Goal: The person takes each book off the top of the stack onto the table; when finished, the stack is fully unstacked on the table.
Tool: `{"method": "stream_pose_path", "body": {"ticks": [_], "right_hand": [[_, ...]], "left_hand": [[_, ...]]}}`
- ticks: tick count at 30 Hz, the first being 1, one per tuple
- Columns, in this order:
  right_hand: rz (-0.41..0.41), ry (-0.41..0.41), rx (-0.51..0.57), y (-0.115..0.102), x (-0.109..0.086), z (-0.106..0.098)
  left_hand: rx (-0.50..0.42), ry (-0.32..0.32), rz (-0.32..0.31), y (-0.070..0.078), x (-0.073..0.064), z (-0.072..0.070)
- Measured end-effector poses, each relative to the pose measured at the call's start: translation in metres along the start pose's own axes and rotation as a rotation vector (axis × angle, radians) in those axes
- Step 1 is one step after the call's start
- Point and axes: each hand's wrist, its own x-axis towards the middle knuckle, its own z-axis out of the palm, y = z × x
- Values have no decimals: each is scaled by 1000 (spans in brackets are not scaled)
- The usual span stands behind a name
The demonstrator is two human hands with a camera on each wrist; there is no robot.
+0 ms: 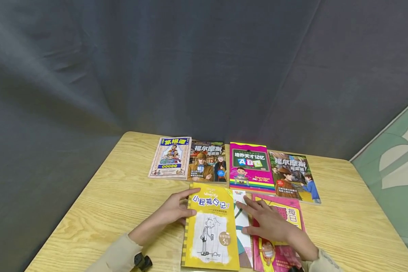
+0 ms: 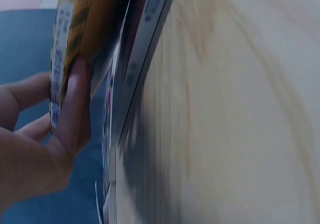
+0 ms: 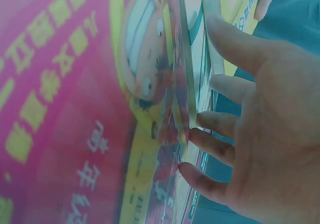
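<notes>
A yellow comic-diary paperback (image 1: 210,226) is pinched at its left spine edge by my left hand (image 1: 171,207). In the left wrist view, the thumb lies beneath the yellow book's spine (image 2: 61,53) and the other fingers are on the far side. That edge is raised above the books below. My right hand (image 1: 270,223) is spread over a white-covered book (image 1: 243,217) and a pink book (image 1: 294,211). The right wrist view shows its fingertips (image 3: 192,171) at the pink book's edge, not curled round anything. The yellow book partly covers the white one.
Behind them several books lie in a row: a pale comic-cover book (image 1: 170,158), a dark detective book (image 1: 207,162), a magenta ABC book (image 1: 249,166) and another detective book (image 1: 294,177). A wooden table (image 1: 122,196) bears them all. Dark fabric (image 1: 204,68) hangs behind.
</notes>
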Motion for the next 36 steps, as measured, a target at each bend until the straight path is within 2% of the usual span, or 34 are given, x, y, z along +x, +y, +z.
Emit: {"method": "stream_pose_path", "body": {"ticks": [4,7,10,16,19,24,26,30,36], "right_hand": [[-15,-1,-23,2,0,1],[-32,5,-35,3,1,2],[-37,8,-51,4,1,3],[-11,0,-47,4,2,4],[-6,0,-48,3,2,4],[-10,11,-55,2,1,4],[-16,18,-55,2,0,4],[-23,23,-52,1,0,4],[-27,28,-57,1,-1,4]], "left_hand": [[-50,-56,-12,0,-9,-12],[-99,-86,-21,1,-14,-16],[-123,-109,-30,1,-16,-15],[-113,-127,-40,0,-16,-8],[-89,-129,-20,-3,-14,-6],[65,-98,65,-6,-13,-5],[99,-83,97,-7,-14,-5],[82,-79,139,-8,-15,-8],[67,-71,154,-9,-17,-17]]}}
